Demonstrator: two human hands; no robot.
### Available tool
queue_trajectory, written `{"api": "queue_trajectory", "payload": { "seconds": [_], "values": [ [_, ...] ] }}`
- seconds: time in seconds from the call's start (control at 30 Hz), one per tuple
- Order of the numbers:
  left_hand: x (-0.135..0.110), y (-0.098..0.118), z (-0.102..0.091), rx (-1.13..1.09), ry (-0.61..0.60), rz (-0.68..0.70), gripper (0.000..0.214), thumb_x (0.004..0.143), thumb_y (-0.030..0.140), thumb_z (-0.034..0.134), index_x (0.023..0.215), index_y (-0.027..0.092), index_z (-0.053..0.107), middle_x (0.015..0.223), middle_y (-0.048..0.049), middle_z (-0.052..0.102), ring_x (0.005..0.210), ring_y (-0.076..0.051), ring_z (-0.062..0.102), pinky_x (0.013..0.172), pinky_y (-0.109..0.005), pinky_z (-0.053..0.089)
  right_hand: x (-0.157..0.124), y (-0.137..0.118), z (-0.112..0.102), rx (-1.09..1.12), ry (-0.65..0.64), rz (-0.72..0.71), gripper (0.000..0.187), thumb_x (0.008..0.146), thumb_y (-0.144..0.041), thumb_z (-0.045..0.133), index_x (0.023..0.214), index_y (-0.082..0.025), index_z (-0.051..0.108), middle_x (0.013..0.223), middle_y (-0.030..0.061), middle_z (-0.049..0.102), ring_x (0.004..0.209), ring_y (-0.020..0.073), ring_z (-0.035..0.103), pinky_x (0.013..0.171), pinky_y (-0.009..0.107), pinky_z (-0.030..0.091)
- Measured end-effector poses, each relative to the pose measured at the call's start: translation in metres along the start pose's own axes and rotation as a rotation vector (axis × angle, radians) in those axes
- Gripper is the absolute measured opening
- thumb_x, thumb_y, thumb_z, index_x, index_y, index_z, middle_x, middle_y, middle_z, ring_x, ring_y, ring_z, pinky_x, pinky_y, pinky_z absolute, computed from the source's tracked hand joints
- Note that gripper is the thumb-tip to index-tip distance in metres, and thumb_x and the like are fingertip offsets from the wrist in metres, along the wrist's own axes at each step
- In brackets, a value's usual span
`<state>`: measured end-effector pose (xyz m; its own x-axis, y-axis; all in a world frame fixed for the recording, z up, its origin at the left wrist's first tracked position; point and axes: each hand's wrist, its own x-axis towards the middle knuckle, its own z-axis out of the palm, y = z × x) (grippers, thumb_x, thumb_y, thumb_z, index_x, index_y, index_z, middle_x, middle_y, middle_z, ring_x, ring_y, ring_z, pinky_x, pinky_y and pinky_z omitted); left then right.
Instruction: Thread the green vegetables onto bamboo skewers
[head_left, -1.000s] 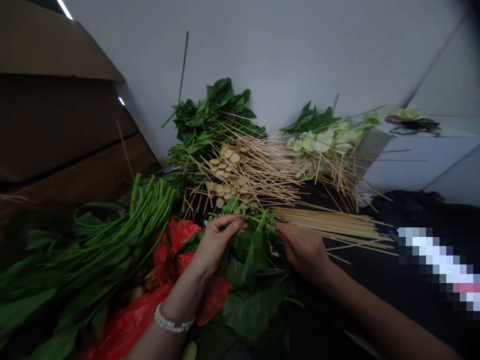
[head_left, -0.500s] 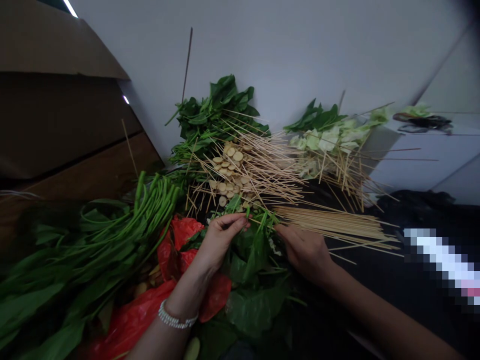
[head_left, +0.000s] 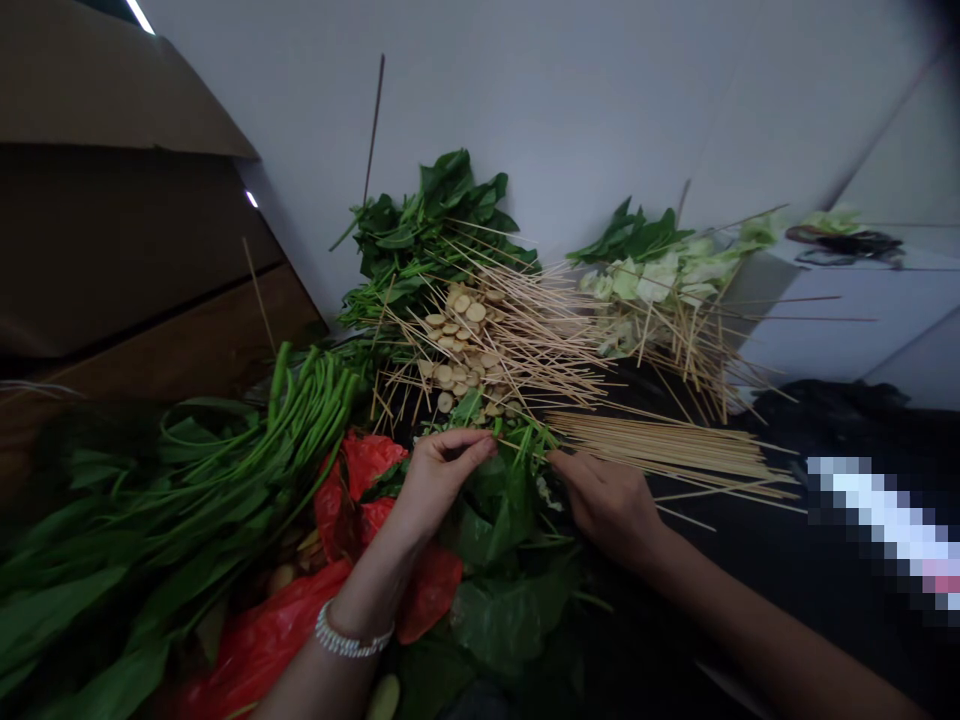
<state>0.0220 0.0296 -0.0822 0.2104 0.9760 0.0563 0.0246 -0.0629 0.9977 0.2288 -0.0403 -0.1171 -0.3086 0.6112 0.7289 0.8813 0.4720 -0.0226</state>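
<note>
My left hand (head_left: 442, 472), with a pale beaded bracelet on the wrist, pinches a green stem (head_left: 498, 427) between thumb and forefinger. Opposite it, my right hand (head_left: 609, 500) is closed around the end of a thin wooden skewer, which is mostly hidden by the fingers and the greens. Pieces of leafy greens (head_left: 529, 440) sit along the skewer between the two hands. Large dark green leaves (head_left: 506, 610) hang and lie just below. A row of bare skewers (head_left: 667, 445) lies directly behind my right hand.
Skewered round pale slices (head_left: 465, 345) are heaped beyond my hands, with bundled greens (head_left: 450, 210) behind. Farther right are skewers of pale cabbage (head_left: 660, 280). Long-stemmed greens (head_left: 300, 430) and a red plastic bag (head_left: 289, 620) lie to the left. A cardboard box (head_left: 112, 90) stands far left.
</note>
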Motion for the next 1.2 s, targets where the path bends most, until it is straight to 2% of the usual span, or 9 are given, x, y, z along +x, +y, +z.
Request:
{"api": "queue_trajectory", "payload": {
  "seconds": [0.2, 0.4, 0.5, 0.7, 0.83, 0.93, 1.07, 1.13, 1.2],
  "values": [
    [0.000, -0.001, 0.001, 0.096, -0.015, 0.056, 0.017, 0.067, 0.032, 0.079, 0.077, 0.018, 0.079, 0.077, -0.0061, 0.077, 0.075, -0.021, 0.068, 0.072, -0.030, 0.052, -0.001, -0.001, 0.002, 0.040, -0.005, 0.001, 0.029, 0.090, -0.008, 0.043, 0.108, -0.013, 0.065, 0.071, 0.0031, 0.066, 0.063, 0.0118, 0.062, 0.058, 0.023, 0.043],
    [0.001, -0.001, 0.002, -0.030, -0.041, -0.018, 0.026, 0.063, 0.034, 0.082, 0.082, 0.017, 0.077, 0.074, -0.0045, 0.075, 0.068, -0.017, 0.067, 0.069, -0.028, 0.052, -0.002, -0.001, 0.003, 0.070, 0.000, 0.010, 0.027, 0.091, -0.008, 0.043, 0.108, -0.013, 0.064, 0.074, 0.0031, 0.067, 0.064, 0.0119, 0.063, 0.060, 0.023, 0.045],
    [0.001, 0.000, 0.000, -0.089, -0.052, -0.051, 0.026, 0.061, 0.034, 0.084, 0.078, 0.017, 0.076, 0.072, -0.0034, 0.074, 0.065, -0.015, 0.066, 0.068, -0.026, 0.052, -0.002, -0.002, 0.004, 0.088, 0.006, 0.014, 0.025, 0.091, -0.009, 0.045, 0.107, -0.012, 0.063, 0.074, 0.0035, 0.067, 0.064, 0.0123, 0.063, 0.060, 0.023, 0.045],
    [-0.003, -0.002, 0.005, -0.085, -0.126, -0.106, 0.024, 0.061, 0.035, 0.083, 0.073, 0.016, 0.075, 0.067, -0.0027, 0.073, 0.062, -0.015, 0.064, 0.065, -0.025, 0.050, -0.002, -0.005, 0.004, 0.069, 0.010, -0.011, 0.029, 0.088, -0.005, 0.043, 0.107, -0.013, 0.063, 0.072, 0.0031, 0.067, 0.061, 0.0121, 0.061, 0.059, 0.023, 0.044],
    [-0.004, -0.003, 0.008, -0.059, -0.155, -0.095, 0.024, 0.060, 0.035, 0.084, 0.073, 0.016, 0.076, 0.070, -0.0029, 0.073, 0.062, -0.015, 0.064, 0.063, -0.025, 0.049, -0.001, -0.006, 0.003, 0.053, 0.019, -0.015, 0.030, 0.087, -0.005, 0.042, 0.107, -0.014, 0.063, 0.070, 0.0027, 0.067, 0.059, 0.0120, 0.061, 0.058, 0.023, 0.044],
    [0.001, 0.001, 0.000, -0.105, -0.058, -0.048, 0.029, 0.066, 0.043, 0.079, 0.079, 0.017, 0.076, 0.075, -0.0042, 0.075, 0.068, -0.015, 0.066, 0.069, -0.025, 0.051, 0.001, 0.000, 0.001, 0.013, 0.070, 0.027, 0.026, 0.089, -0.007, 0.044, 0.104, -0.016, 0.064, 0.073, 0.0033, 0.069, 0.059, 0.0126, 0.061, 0.058, 0.024, 0.043],
    [0.011, 0.007, -0.018, -0.205, 0.201, 0.048, 0.038, 0.075, 0.053, 0.069, 0.080, 0.016, 0.074, 0.076, -0.0042, 0.073, 0.068, -0.013, 0.063, 0.069, -0.024, 0.050, 0.004, 0.014, -0.006, -0.099, 0.152, 0.133, 0.022, 0.092, -0.013, 0.042, 0.100, -0.017, 0.062, 0.069, 0.0033, 0.067, 0.053, 0.0147, 0.059, 0.054, 0.027, 0.040],
    [0.015, 0.007, -0.023, -0.203, 0.234, 0.075, 0.038, 0.077, 0.053, 0.067, 0.085, 0.016, 0.074, 0.078, -0.0036, 0.072, 0.066, -0.012, 0.061, 0.067, -0.022, 0.049, 0.003, 0.021, -0.009, -0.117, 0.155, 0.202, 0.021, 0.092, -0.016, 0.041, 0.100, -0.018, 0.061, 0.069, 0.0036, 0.067, 0.053, 0.0161, 0.059, 0.053, 0.027, 0.039],
    [0.016, 0.006, -0.024, -0.169, 0.212, 0.084, 0.036, 0.078, 0.049, 0.067, 0.093, 0.017, 0.073, 0.082, -0.0030, 0.072, 0.067, -0.011, 0.060, 0.066, -0.021, 0.048, 0.000, 0.028, -0.011, -0.098, 0.119, 0.261, 0.020, 0.091, -0.021, 0.043, 0.103, -0.019, 0.060, 0.070, 0.0038, 0.067, 0.055, 0.0170, 0.060, 0.052, 0.027, 0.039]
  ]
}}
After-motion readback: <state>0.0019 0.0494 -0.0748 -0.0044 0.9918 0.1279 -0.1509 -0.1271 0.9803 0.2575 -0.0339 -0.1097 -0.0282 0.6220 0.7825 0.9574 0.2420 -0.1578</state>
